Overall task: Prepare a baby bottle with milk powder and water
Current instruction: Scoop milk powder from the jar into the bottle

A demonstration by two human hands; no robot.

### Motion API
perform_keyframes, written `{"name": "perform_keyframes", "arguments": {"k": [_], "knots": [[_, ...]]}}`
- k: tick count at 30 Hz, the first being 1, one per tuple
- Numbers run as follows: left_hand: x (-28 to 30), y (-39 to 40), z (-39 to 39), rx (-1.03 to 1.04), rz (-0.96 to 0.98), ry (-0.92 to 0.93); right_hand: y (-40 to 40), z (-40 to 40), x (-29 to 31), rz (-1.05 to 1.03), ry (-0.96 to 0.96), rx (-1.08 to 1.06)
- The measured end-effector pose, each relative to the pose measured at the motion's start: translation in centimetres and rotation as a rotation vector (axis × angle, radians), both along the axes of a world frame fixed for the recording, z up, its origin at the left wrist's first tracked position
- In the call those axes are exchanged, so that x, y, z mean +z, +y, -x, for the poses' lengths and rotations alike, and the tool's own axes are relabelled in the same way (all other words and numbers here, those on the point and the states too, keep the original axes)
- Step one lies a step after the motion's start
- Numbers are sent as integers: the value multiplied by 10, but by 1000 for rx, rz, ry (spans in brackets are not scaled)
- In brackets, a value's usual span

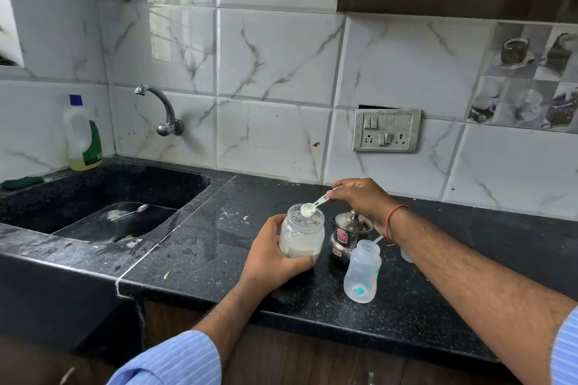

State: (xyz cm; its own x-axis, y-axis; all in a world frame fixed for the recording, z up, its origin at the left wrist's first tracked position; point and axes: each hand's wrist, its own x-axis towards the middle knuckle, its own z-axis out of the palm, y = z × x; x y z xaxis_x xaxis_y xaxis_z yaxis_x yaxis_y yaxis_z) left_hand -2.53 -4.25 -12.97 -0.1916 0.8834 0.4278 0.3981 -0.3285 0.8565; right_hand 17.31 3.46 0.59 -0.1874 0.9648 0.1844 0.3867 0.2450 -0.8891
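An open clear jar of white milk powder (301, 236) stands on the black counter (219, 247), and my left hand (272, 256) grips its side. My right hand (359, 200) pinches the handle of a small white scoop (309, 209) whose bowl, holding powder, sits at the jar's mouth. An uncapped, clear baby bottle (362, 272) stands upright to the right of the jar, under my right forearm. A small lidded steel pot (348, 236) is just behind the bottle, between it and the jar.
A black sink (103, 197) with a metal spoon (129, 212) in it lies to the left, a tap (162, 109) above it. A detergent bottle (83, 134) stands in the far left corner. A wall socket (386, 130) sits behind my hands.
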Motion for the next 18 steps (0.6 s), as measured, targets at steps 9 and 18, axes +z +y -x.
{"name": "perform_keyframes", "arguments": {"k": [9,18], "knots": [[0,1,0,3,21,16,1,-4,-4,-61,-117,-16],[1,-1,0,3,89,59,-10,-19,2,139,198,-27]]}}
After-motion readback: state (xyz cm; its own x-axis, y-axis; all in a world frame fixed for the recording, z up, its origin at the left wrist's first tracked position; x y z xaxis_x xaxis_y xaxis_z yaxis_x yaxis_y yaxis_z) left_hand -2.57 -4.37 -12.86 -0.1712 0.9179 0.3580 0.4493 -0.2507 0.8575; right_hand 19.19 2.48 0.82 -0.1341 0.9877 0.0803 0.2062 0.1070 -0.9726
